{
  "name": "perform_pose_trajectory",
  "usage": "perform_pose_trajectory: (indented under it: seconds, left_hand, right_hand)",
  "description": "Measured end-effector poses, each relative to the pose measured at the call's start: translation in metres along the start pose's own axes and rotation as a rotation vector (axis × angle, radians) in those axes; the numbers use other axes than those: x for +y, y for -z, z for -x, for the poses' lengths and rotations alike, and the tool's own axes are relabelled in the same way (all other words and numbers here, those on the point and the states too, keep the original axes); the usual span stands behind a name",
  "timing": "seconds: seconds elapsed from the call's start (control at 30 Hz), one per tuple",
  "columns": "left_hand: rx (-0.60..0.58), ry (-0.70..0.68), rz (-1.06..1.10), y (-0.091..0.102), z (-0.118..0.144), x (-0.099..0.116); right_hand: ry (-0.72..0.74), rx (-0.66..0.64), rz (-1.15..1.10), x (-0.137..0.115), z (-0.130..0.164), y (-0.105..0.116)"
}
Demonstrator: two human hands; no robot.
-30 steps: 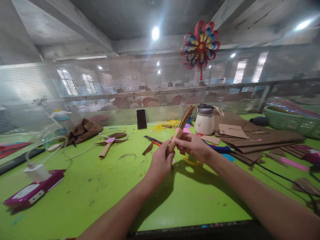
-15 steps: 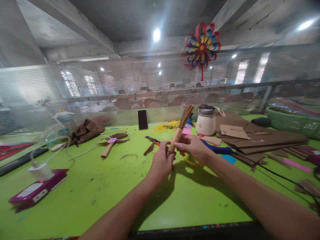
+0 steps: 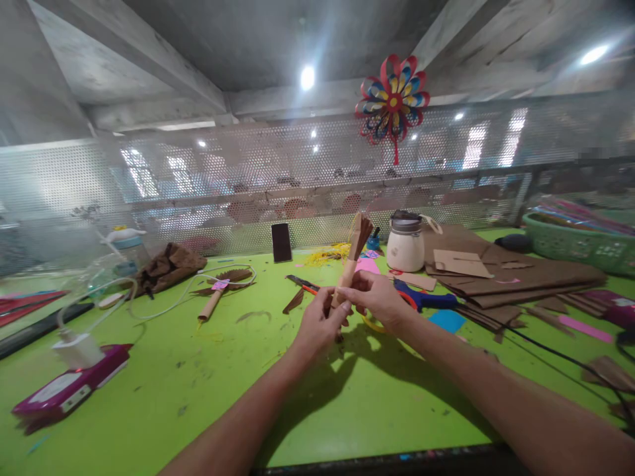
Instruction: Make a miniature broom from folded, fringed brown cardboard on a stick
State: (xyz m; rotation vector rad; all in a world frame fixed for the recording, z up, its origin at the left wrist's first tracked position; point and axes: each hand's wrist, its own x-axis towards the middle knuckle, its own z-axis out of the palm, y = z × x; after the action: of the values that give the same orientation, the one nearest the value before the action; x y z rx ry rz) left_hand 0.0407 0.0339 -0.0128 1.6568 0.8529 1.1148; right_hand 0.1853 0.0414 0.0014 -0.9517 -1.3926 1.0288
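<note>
Both my hands meet above the middle of the green table point(image 3: 198, 390). My left hand point(image 3: 320, 327) and my right hand point(image 3: 380, 301) grip the lower end of a rolled brown paper stem point(image 3: 350, 271). The stem stands nearly upright, with a tuft of dark brown paper strips point(image 3: 363, 231) fanning from its top. A finished paper piece with brown leaves and a pink tag point(image 3: 218, 291) lies to the left on the table.
A white jar point(image 3: 405, 243), blue-handled tool point(image 3: 426, 301), yellow ring and stacked brown card sheets point(image 3: 506, 271) lie to the right. A phone point(image 3: 281, 242) leans on the mesh screen. Scissors point(image 3: 302, 284), a cable, charger point(image 3: 77, 347) and magenta box point(image 3: 64, 390) sit left. Green basket point(image 3: 575, 241) far right.
The paper stem has turned from leaning right to nearly upright in my hands, and its strip tuft has rotated. My hands stayed together above the table's middle.
</note>
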Motion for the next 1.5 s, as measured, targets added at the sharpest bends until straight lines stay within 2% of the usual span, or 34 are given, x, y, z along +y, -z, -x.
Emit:
perform_pose_trajectory:
  seconds: [0.23,0.37,0.63,0.83,1.13,1.33,1.5]
  left_hand:
    - [-0.089,0.14,0.325,0.005,0.001,0.012]
    - [-0.125,0.16,0.423,0.007,0.001,0.012]
    - [-0.137,0.128,0.358,0.006,0.004,0.014]
    - [-0.143,0.13,0.282,0.006,0.003,0.012]
    - [-0.138,0.139,0.268,0.006,0.003,0.008]
    - [-0.144,0.131,0.295,0.005,0.004,0.01]
    - [-0.148,0.148,0.376,0.004,0.005,0.013]
  right_hand:
    - [0.059,0.039,-0.085,-0.006,0.002,-0.002]
    - [0.083,0.033,-0.105,-0.008,0.002,0.001]
    - [0.048,-0.037,-0.107,-0.011,0.004,0.006]
    - [0.057,-0.041,-0.166,-0.007,-0.001,0.009]
    - [0.038,-0.159,-0.135,-0.006,-0.001,0.009]
    - [0.046,-0.163,-0.191,-0.001,-0.003,0.011]
    - [-0.018,-0.123,-0.308,-0.004,-0.001,0.008]
